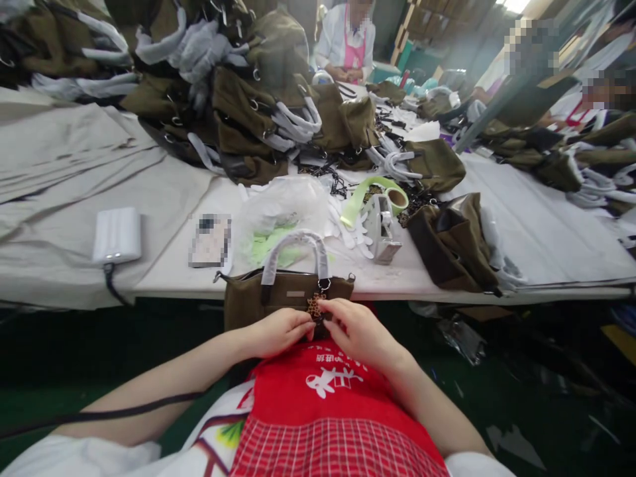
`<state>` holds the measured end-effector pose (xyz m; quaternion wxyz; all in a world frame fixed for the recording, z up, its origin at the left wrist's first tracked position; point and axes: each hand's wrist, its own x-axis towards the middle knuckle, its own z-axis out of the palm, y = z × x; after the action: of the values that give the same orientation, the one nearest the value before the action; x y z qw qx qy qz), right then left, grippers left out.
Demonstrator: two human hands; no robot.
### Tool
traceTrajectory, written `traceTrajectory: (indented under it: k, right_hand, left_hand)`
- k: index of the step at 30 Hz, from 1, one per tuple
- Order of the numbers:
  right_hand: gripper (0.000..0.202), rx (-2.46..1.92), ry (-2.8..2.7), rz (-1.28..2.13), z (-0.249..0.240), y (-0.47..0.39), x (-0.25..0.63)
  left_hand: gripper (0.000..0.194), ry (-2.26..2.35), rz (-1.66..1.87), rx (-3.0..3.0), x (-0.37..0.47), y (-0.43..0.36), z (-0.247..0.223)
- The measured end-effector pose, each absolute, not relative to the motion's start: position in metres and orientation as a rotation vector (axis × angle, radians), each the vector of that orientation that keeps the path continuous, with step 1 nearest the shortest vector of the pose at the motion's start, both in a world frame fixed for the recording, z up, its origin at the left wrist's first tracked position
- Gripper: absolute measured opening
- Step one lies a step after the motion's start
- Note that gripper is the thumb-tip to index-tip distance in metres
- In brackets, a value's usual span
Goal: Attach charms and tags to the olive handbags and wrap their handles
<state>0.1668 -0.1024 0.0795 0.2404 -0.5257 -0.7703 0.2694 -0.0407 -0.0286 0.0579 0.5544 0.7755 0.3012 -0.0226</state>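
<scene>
— Near the table edge [377,281], low and centred: an olive handbag [258,301] held upright against the lap, wrapped handle [297,252] arching up over the top.

— Held how?

— Left hand [275,331] curled against the front of the bag, fingertips pressed together on a small spotted charm [314,307]. Right hand [360,331] meeting it from the other side, thumb and forefinger pinching the same charm. Both hands closed, touching or nearly touching each other over it.

— Charm attached to anything?

— Hanging just below a metal ring [324,285] at the right foot of the handle. Probably kept close to the body and braced on the lap for steadiness with so small a part; link to the ring too small to tell.

— And on the table beyond?

— Just past the bag, a crumpled clear plastic bag [283,209] with something pale green inside. Right of that, a tape dispenser [385,232] with a loose green tape loop [377,189], within easy reach. Left, a white box-like device [116,235] with a dark cable [112,285] dropping off the edge. Further right, another olive bag [452,242] lying slumped on its side.

— Far side?

— Heaped olive bags [233,99] with white-wrapped handles, piled far left to centre, apparently stock. Other people seated at the far end, one in a white sleeve [328,43] and pink apron, hands well apart from the near pair.
</scene>
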Motion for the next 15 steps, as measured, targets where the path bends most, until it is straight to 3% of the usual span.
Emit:
traceTrajectory:
  k: [4,8,11,15]
  right_hand:
    - [0.021,-1.535,-2.246,0.686,0.072,-0.094,0.154]
    - [0.017,-1.678,-1.955,0.709,0.056,-0.092,0.173]
    - [0.018,-1.737,-1.48,0.981,0.032,-0.09,0.187]
    - [0.029,-1.645,-0.878,1.317,-0.001,-0.079,0.189]
  left_hand:
    - [0.045,0.694,0.0,1.84,-0.035,-0.027,0.063]
    - [0.036,0.961,0.224,1.95,-0.033,-0.014,0.058]
    - [0.032,1.171,0.26,1.824,-0.028,0.0,0.047]
    - [0.037,1.115,0.129,1.347,-0.017,0.01,0.034]
